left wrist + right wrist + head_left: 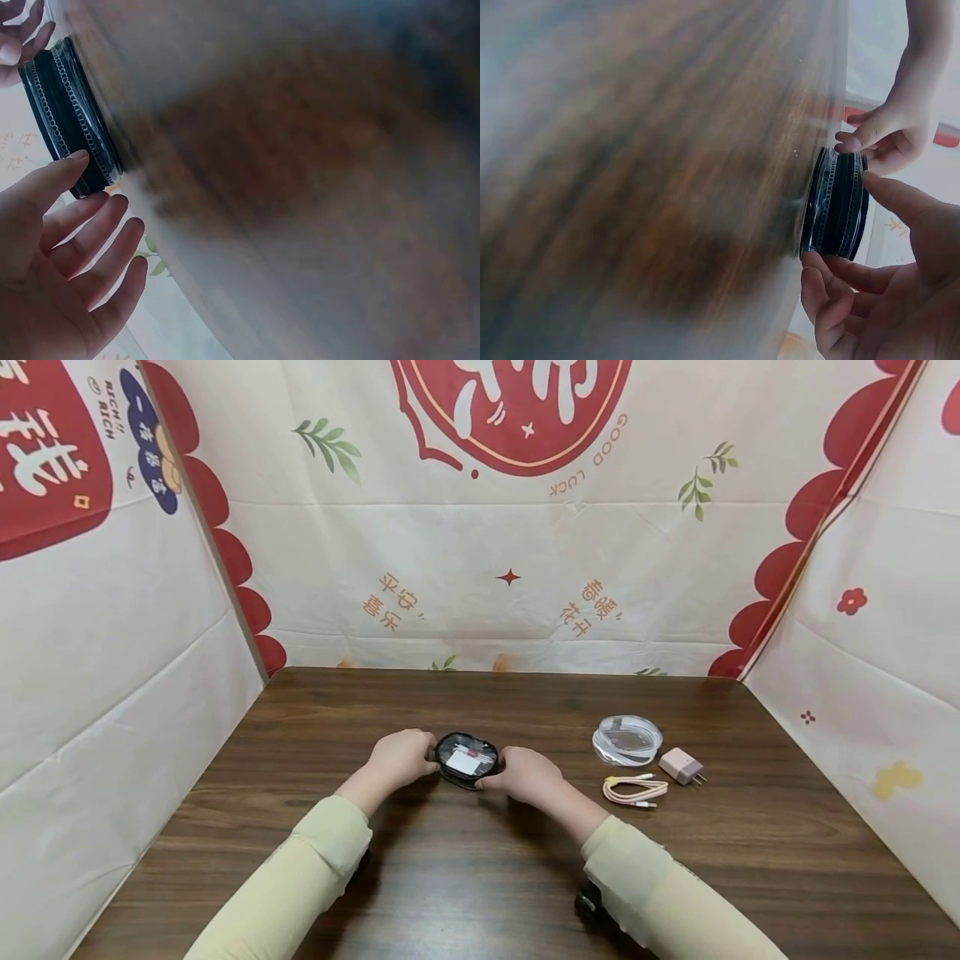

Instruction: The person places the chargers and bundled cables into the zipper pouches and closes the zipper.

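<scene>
A small black zip case [465,758] with a clear top sits low at the middle of the table; something white and a bit of red show through its window. My left hand [402,755] pinches its left end, and in the left wrist view the thumb lies on the black zip side [69,112] with the fingertips at the end. At the opposite end my right hand [527,773] pinches it too, thumb on one edge and fingers [840,274] on the other. The zip runs round the side and looks closed.
To the right lie a clear round plastic case [628,741], a pale pink charger plug [681,766] with metal prongs, and a bundled pinkish cable [634,790] with a yellow tie. Printed cloth walls [465,543] stand behind and beside the brown wooden table [315,702].
</scene>
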Available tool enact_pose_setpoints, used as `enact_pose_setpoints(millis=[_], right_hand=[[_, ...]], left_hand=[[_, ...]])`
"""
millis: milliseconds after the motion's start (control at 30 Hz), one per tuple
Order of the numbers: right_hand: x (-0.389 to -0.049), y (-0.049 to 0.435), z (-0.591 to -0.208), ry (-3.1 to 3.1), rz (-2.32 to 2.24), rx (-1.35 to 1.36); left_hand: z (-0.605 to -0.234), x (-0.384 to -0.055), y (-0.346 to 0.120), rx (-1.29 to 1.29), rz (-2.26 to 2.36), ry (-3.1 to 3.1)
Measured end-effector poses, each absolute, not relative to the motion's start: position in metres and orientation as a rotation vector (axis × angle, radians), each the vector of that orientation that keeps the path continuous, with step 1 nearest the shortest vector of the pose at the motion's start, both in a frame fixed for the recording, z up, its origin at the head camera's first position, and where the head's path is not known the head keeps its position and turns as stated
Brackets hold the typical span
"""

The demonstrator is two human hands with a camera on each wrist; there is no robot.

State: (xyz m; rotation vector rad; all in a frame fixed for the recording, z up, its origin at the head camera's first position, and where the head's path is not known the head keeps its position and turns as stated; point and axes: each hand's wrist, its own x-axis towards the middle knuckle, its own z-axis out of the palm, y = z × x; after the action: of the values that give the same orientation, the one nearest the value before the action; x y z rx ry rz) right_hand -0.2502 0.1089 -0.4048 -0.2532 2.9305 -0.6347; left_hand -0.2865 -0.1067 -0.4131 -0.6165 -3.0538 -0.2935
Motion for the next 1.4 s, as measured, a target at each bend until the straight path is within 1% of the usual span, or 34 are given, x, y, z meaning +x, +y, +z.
enact_pose_setpoints(millis=[333, 767, 1167, 1400], right_hand=[[-0.274, 0.114, -0.409, 2.836, -0.826, -0.294], [-0.301, 0.099, -0.415, 2.803, -0.910, -0.293], [-0.316, 0.082, -0.414, 2.780, -0.953, -0.337], [-0.320, 0.082, -0.416, 2.769, -0.982, -0.340]], left_hand=[[-0.407, -0.283, -0.107, -0.563, -0.312, -3.075], [-0.401, -0.295, -0.117, -0.403, -0.388, -3.176], [-0.400, -0.306, -0.129, -0.287, -0.417, -3.171], [-0.399, -0.308, -0.130, -0.256, -0.440, -3.186]])
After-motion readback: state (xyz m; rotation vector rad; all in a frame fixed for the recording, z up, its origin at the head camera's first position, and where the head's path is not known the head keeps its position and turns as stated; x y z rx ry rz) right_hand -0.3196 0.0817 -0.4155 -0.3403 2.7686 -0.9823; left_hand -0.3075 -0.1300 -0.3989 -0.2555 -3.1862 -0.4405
